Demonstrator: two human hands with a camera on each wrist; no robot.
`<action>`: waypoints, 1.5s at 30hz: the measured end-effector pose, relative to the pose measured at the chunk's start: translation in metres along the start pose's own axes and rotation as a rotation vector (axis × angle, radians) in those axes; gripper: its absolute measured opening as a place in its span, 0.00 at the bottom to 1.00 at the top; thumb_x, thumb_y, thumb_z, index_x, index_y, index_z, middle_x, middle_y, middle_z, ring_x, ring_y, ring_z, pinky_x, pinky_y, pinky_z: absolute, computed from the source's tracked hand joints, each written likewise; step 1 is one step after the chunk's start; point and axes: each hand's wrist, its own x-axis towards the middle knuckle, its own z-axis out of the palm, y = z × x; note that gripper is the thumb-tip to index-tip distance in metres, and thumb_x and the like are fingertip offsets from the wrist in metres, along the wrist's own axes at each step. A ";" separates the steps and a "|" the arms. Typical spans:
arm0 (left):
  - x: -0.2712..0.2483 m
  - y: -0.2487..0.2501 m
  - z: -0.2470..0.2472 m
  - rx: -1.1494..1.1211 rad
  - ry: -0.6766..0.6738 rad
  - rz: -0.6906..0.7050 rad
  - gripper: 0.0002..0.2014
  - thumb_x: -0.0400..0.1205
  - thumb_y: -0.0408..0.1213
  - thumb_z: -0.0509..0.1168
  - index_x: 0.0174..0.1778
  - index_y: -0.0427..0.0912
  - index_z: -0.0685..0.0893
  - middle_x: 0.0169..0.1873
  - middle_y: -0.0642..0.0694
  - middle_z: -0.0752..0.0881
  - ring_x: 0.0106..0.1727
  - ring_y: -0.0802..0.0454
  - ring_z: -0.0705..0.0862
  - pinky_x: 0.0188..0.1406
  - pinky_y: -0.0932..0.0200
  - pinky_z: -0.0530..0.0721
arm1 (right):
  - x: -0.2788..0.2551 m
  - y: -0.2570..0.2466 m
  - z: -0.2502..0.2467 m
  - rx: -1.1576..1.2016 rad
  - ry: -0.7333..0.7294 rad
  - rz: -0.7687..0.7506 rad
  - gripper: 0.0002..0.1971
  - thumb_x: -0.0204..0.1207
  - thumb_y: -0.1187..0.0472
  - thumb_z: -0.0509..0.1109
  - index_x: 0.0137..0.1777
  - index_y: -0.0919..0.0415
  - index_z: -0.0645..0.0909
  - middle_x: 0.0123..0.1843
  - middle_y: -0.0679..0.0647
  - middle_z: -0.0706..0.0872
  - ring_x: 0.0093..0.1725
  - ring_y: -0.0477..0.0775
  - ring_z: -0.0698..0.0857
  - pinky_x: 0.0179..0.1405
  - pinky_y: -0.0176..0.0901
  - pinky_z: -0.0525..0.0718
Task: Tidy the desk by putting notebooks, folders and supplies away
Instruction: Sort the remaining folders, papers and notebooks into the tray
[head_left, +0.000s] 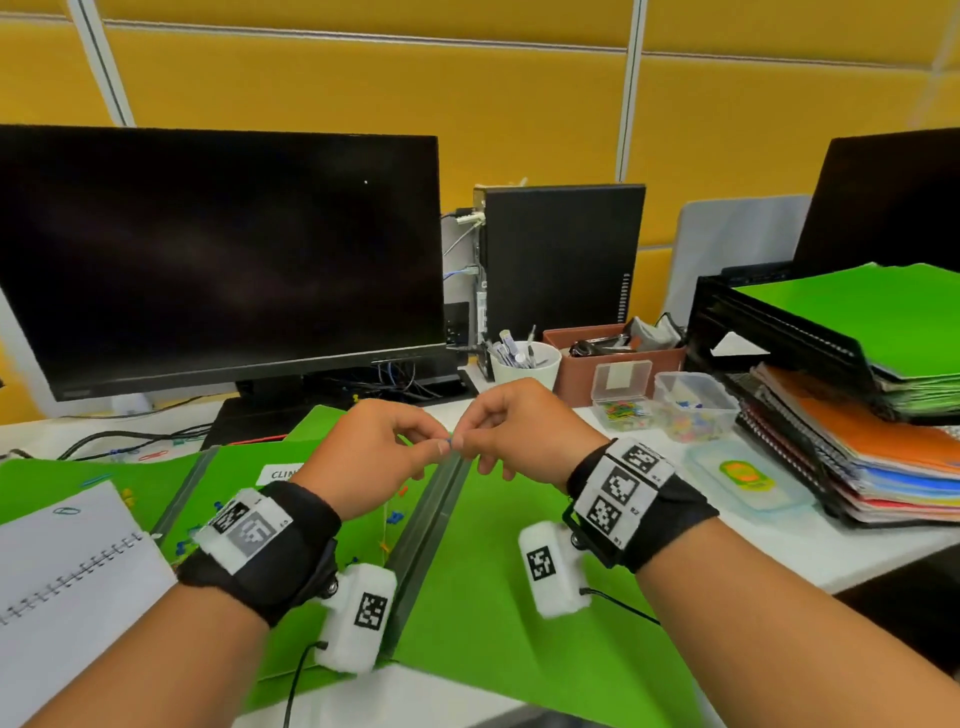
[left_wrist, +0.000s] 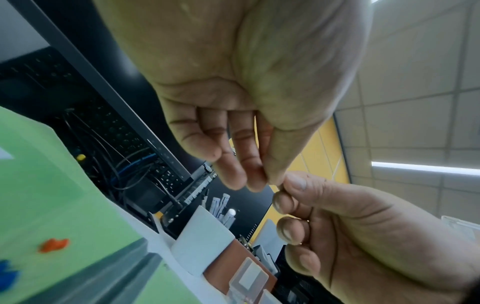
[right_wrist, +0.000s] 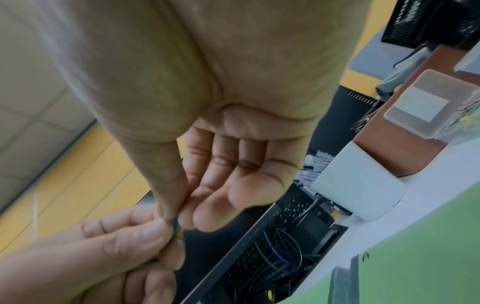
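Both hands meet in the air above the open green folders (head_left: 519, 571). My left hand (head_left: 434, 448) and right hand (head_left: 466, 446) each pinch a small blue item (head_left: 451, 442) between thumb and forefinger. It shows as a thin blue sliver (right_wrist: 174, 223) in the right wrist view, between the right hand (right_wrist: 176, 218) and left hand (right_wrist: 166, 242). In the left wrist view the left hand (left_wrist: 270, 183) and right hand (left_wrist: 284, 191) touch tip to tip and hide the item. Loose push pins (head_left: 395, 517) lie on the folders. A spiral notebook (head_left: 62, 571) lies at the left.
Two clear boxes hold paper clips (head_left: 621, 400) and pins (head_left: 693, 400), beside a loose lid (head_left: 748, 475). A notebook stack (head_left: 883, 457) sits under a black tray (head_left: 779, 332) of green folders. A pen cup (head_left: 524, 358), brown box (head_left: 613, 374) and monitor (head_left: 218, 260) stand behind.
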 end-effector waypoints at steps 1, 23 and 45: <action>0.009 0.005 0.003 -0.007 0.009 0.010 0.04 0.81 0.42 0.75 0.41 0.52 0.93 0.35 0.52 0.91 0.32 0.54 0.89 0.29 0.62 0.83 | 0.002 0.002 -0.006 0.028 0.037 0.007 0.04 0.79 0.62 0.78 0.43 0.61 0.91 0.37 0.56 0.93 0.32 0.48 0.90 0.28 0.44 0.85; 0.232 0.067 0.206 0.474 -0.231 -0.067 0.07 0.77 0.45 0.73 0.41 0.46 0.91 0.38 0.48 0.92 0.39 0.46 0.92 0.48 0.47 0.93 | -0.009 0.154 -0.133 -0.213 0.480 0.449 0.05 0.72 0.58 0.79 0.47 0.50 0.88 0.53 0.47 0.90 0.54 0.52 0.88 0.57 0.44 0.87; 0.080 -0.005 0.016 0.349 -0.212 -0.109 0.06 0.81 0.40 0.70 0.45 0.56 0.92 0.30 0.59 0.90 0.25 0.64 0.86 0.31 0.66 0.81 | -0.008 0.015 -0.037 -0.668 0.159 0.024 0.14 0.77 0.52 0.75 0.62 0.45 0.86 0.57 0.47 0.89 0.58 0.54 0.86 0.57 0.48 0.85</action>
